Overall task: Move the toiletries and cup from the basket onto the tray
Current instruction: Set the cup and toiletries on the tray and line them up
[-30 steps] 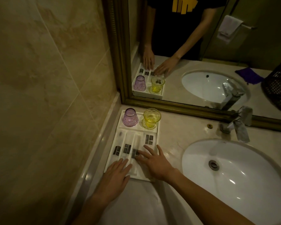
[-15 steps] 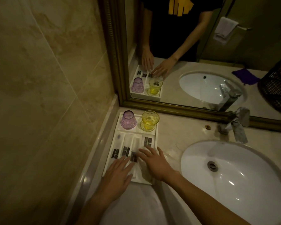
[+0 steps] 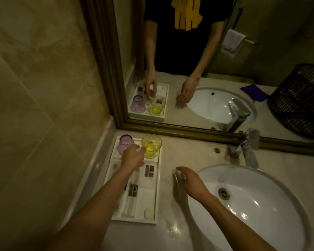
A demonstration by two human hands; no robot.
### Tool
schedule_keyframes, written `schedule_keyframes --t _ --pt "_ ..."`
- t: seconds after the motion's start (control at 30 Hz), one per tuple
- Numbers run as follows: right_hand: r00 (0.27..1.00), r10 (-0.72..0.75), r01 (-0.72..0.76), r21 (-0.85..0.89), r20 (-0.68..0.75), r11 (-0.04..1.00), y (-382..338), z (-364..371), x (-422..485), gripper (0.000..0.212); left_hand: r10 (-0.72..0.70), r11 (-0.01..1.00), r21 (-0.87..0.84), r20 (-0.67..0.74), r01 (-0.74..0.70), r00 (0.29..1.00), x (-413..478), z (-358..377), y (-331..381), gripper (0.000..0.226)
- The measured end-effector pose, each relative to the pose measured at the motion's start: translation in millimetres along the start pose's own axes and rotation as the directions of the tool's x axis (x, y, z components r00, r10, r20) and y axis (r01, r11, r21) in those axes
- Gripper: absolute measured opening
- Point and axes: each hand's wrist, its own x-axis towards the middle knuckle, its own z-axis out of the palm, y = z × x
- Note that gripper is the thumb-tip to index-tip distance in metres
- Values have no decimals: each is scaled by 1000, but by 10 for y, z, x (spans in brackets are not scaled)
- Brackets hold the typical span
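A white tray [image 3: 134,221] lies on the counter by the left wall. On its far end stand an upturned purple cup [image 3: 124,144] and an upright yellow cup [image 3: 152,144]. Flat white toiletry packets with dark labels [image 3: 149,170] and a small round soap [image 3: 149,213] lie in its compartments. My left hand [image 3: 132,156] reaches over the tray, fingertips between the two cups and touching the yellow one's side. My right hand [image 3: 188,182] hovers open over the counter between tray and sink. The black basket [image 3: 297,100] shows in the mirror.
A white sink [image 3: 252,211] with a chrome faucet [image 3: 246,150] fills the right side. A gold-framed mirror [image 3: 179,132] stands right behind the tray. The tiled wall borders the tray on the left. A purple cloth [image 3: 255,95] appears in the mirror's reflection.
My left hand has moved from the tray's near end forward to the cups. My right hand has lifted off the tray and shifted right over the counter.
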Motion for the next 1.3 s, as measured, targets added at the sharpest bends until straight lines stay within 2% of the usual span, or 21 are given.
schedule_keyframes --t 0.1,0.2,0.23,0.3,0.37,0.4,0.47,0.6,0.67,0.77,0.83,0.87,0.9,0.97,1.03,1.1,1.13,1.2,1.3 --pt "997 71 -70 206 0 976 5 -97 32 44 -33 999 20 16 32 999 158 207 83 37" --pt "984 166 -176 503 65 846 -76 -212 114 42 -31 997 64 -21 32 999 235 281 79 25" --pt "972 211 -228 615 102 754 -128 -246 164 41 -21 996 81 -37 24 999 243 278 70 26" --pt "935 288 -327 813 206 482 -269 -321 291 37 -15 999 48 -68 18 998 219 238 68 30" --pt "893 306 -401 892 330 209 -409 -393 431 34 -31 998 -62 -57 27 998 186 176 77 31" --pt "871 294 -439 892 393 111 -465 -417 500 35 -36 993 -116 -35 32 999 169 139 75 32" --pt "826 243 -530 848 508 28 -546 -432 649 44 -29 982 -188 23 33 999 126 50 66 32" --pt "743 134 -667 743 656 62 -652 -411 921 65 30 970 -242 145 6 989 -17 -90 65 33" --pt "719 86 -694 717 689 66 -705 -416 995 71 46 974 -225 181 -4 982 -85 -126 59 34" --pt "715 42 -695 703 698 149 -777 -445 1030 73 66 970 -241 233 -8 970 -176 -164 39 32" --pt "758 39 -648 743 652 168 -798 -466 1027 68 88 968 -249 227 -30 970 -211 -191 -2 35" --pt "793 43 -606 778 608 165 -804 -469 1025 64 103 978 -197 187 -65 977 -225 -213 -41 38" --pt "839 54 -542 819 542 188 -810 -468 1028 60 127 988 -100 130 -114 983 -248 -247 -98 42" --pt "937 83 -347 868 340 355 -849 -444 1035 52 233 955 181 24 -233 972 -326 -333 -285 48" --pt "991 93 -132 778 95 614 -920 -408 1051 52 401 800 478 22 -362 916 -433 -415 -565 51" --pt "994 -4 56 476 -109 878 -991 -369 1079 59 533 558 683 140 -471 835 -525 -455 -856 54" --pt "985 -80 124 310 -150 943 -1019 -338 1096 63 557 455 738 201 -498 806 -558 -459 -986 54" --pt "969 -185 205 113 -162 972 -1068 -262 1112 65 517 330 804 284 -494 808 -627 -453 -1168 56" --pt "963 -228 232 12 -143 973 -1111 -146 1135 65 415 231 855 345 -465 842 -698 -449 -1315 62"
